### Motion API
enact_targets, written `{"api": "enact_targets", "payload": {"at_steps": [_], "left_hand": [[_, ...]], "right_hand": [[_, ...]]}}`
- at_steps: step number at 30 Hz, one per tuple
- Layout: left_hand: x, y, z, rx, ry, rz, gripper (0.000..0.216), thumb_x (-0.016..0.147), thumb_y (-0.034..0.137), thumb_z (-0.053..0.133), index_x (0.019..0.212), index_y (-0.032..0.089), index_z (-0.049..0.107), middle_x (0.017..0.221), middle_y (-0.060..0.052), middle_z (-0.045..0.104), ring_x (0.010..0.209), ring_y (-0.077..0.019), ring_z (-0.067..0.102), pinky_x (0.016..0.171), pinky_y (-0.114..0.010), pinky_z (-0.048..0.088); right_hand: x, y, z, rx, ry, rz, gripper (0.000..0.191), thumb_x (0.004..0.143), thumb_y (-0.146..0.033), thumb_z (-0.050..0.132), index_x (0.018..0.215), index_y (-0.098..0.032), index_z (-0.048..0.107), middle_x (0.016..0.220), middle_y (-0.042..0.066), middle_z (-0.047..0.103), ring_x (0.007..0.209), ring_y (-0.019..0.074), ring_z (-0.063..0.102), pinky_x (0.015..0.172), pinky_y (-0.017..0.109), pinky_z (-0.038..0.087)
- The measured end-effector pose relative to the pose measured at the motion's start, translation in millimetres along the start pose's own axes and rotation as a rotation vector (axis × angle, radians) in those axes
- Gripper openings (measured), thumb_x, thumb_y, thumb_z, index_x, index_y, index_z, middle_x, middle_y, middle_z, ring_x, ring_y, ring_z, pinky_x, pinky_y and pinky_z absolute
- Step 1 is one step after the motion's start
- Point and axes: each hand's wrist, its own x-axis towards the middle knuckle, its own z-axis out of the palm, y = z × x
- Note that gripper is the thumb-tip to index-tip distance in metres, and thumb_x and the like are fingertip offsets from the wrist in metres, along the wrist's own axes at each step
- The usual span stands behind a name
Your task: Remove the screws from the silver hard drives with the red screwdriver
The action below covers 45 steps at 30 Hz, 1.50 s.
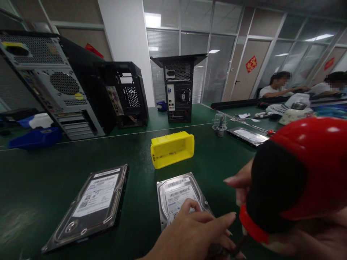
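My right hand (311, 234) grips a red and black power screwdriver (282, 180), large and close at the right. Its dark bit (239, 246) points down and left toward my left hand (193, 231). The fingers of that hand reach right and curl in around the bit's lower end; what they pinch is hidden at the bottom edge. Under and beyond the left hand lies a silver hard drive (177, 191), label up and partly covered. A second hard drive (94, 202) lies flat to the left.
A yellow plastic bin (173, 151) lies beyond the middle drive. Another hard drive (248, 136) and a clear plastic container (220, 123) are at right. Computer cases (179, 90) stand at the back, with a blue bin (36, 138) at left. Two people (279, 88) sit far right.
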Motion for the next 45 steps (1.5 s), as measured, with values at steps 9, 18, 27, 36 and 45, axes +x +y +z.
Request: {"api": "enact_targets", "payload": {"at_steps": [9, 18, 27, 36, 45], "left_hand": [[2.3, 2.9, -2.8, -0.009, 0.005, -0.001, 0.054, 0.081, 0.013, 0.062, 0.131, 0.026, 0.046, 0.111, -0.004, 0.07, 0.094, -0.022, 0.064, 0.081, -0.035, 0.039], [1.5, 4.9, -3.1, -0.025, -0.005, -0.018, 0.046, 0.08, 0.015, 0.062, 0.123, 0.024, 0.054, 0.11, -0.005, 0.07, 0.096, -0.0245, 0.063, 0.079, -0.036, 0.038], [2.1, -2.9, 2.8, -0.013, 0.023, 0.033, 0.048, 0.078, 0.018, 0.061, 0.124, 0.025, 0.052, 0.102, -0.004, 0.071, 0.091, -0.0243, 0.064, 0.075, -0.036, 0.038], [0.9, 5.0, -3.0, -0.092, 0.002, -0.01, 0.026, 0.075, 0.011, 0.066, 0.099, 0.022, 0.065, 0.108, -0.003, 0.071, 0.099, -0.0236, 0.063, 0.081, -0.036, 0.038], [1.0, 6.4, -3.6, -0.104, -0.018, -0.03, 0.054, 0.075, 0.011, 0.069, 0.125, 0.019, 0.049, 0.109, -0.007, 0.071, 0.102, -0.0249, 0.062, 0.086, -0.04, 0.034]], "right_hand": [[-17.8, 5.7, -9.3, -0.126, -0.077, 0.07, 0.035, 0.079, -0.041, 0.055, 0.114, -0.041, 0.057, 0.112, -0.001, 0.064, 0.096, 0.0238, 0.065, 0.075, 0.028, 0.058], [-21.3, 12.4, -2.1, 0.036, -0.049, 0.103, 0.051, 0.061, -0.059, 0.064, 0.11, -0.049, 0.054, 0.089, -0.008, 0.069, 0.081, 0.0268, 0.069, 0.062, 0.031, 0.059], [-16.3, 12.6, -4.0, 0.01, -0.085, 0.032, 0.052, 0.062, -0.051, 0.065, 0.113, -0.05, 0.052, 0.083, -0.008, 0.07, 0.076, 0.027, 0.07, 0.058, 0.03, 0.06], [-7.6, 4.1, 1.3, 0.079, -0.066, 0.007, 0.03, 0.07, -0.05, 0.06, 0.1, -0.047, 0.058, 0.077, -0.009, 0.071, 0.071, 0.0252, 0.07, 0.055, 0.026, 0.06], [-19.6, 6.8, 2.0, 0.041, -0.03, 0.047, 0.018, 0.085, -0.041, 0.048, 0.097, -0.04, 0.062, 0.079, -0.002, 0.071, 0.085, 0.0219, 0.069, 0.063, 0.023, 0.06]]}}
